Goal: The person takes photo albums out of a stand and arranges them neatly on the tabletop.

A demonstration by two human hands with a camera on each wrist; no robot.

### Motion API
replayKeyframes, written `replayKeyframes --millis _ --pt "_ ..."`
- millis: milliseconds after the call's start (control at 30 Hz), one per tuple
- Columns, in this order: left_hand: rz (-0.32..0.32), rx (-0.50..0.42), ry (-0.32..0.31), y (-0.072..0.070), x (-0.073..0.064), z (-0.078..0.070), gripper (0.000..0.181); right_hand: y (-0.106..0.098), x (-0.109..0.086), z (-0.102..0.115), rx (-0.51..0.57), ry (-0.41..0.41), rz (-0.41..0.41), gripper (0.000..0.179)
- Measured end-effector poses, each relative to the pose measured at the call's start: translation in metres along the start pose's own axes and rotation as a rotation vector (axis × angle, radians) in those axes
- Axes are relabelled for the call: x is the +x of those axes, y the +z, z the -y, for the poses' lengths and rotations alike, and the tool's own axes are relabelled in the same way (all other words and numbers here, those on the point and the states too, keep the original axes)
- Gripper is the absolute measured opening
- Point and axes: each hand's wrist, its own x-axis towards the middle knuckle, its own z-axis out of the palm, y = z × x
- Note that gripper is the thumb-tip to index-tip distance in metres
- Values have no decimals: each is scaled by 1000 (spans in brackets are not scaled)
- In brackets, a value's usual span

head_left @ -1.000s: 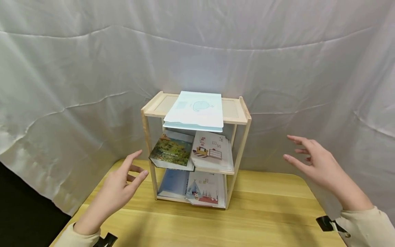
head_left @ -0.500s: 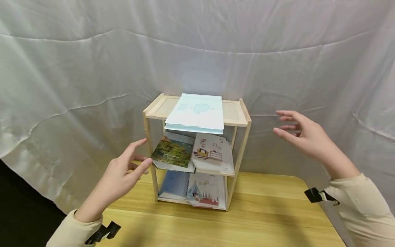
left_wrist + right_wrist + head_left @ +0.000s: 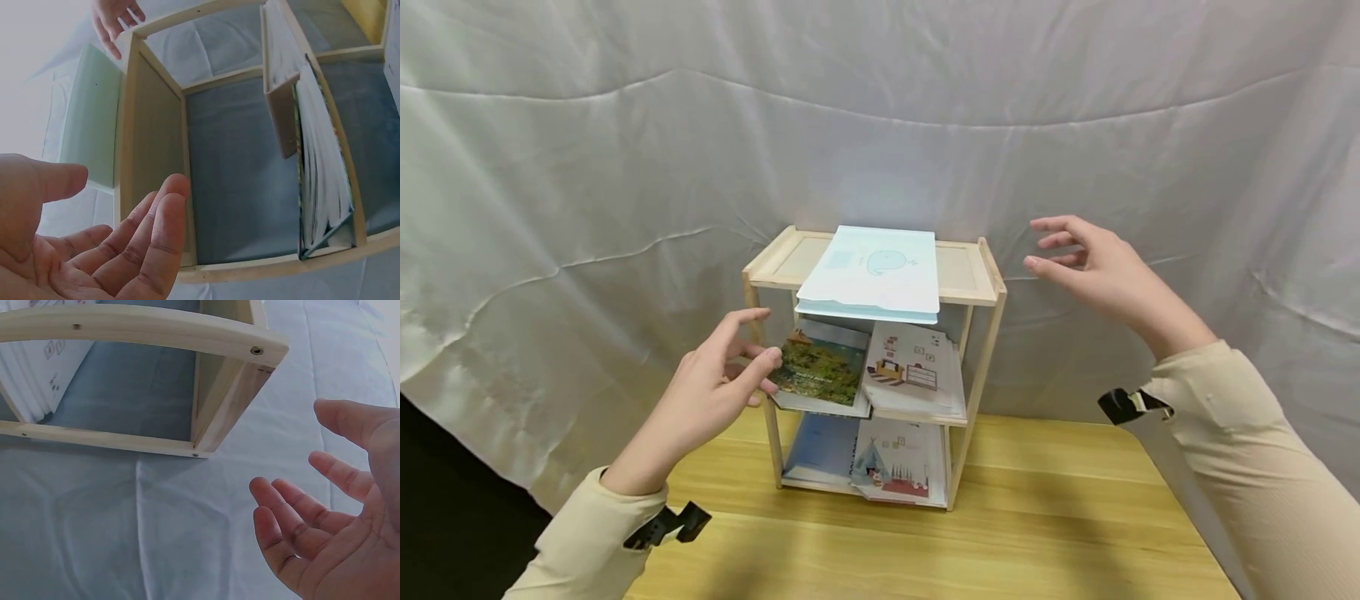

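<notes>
A three-tier wooden shelf (image 3: 976, 379) stands on the table. Across its top lies a pale blue album with a whale drawing (image 3: 880, 271), its near end jutting past the front edge. My left hand (image 3: 711, 383) holds nothing, fingers relaxed, beside the shelf's left post; in the head view its thumb overlaps the corner of the green landscape photo album (image 3: 823, 367) on the middle tier. My right hand (image 3: 1097, 267), also holding nothing, hovers in the air to the right of the top tier. The left wrist view shows the pale album (image 3: 94, 119) beyond my spread left fingers.
Next to the landscape album lies a white album with a furniture drawing (image 3: 913, 367). The bottom tier holds a blue album (image 3: 823, 446) and a white one with a tent picture (image 3: 895, 467). Grey cloth (image 3: 1075, 125) hangs behind the yellow wood-grain table (image 3: 1037, 517).
Both hands have risen and moved inward toward the shelf, the right one farther, from beside the middle tier to about the top tier's height. The shelf and albums keep their places.
</notes>
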Motion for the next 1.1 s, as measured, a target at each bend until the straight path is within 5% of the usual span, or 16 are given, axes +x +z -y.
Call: replayKeyframes --millis 567,1100 --pt "75 -254 -64 -7 21 -9 52 5 42 35 10 -2 81 69" --pt "117 -399 -113 -4 37 -16 50 24 74 55 63 16 152 70"
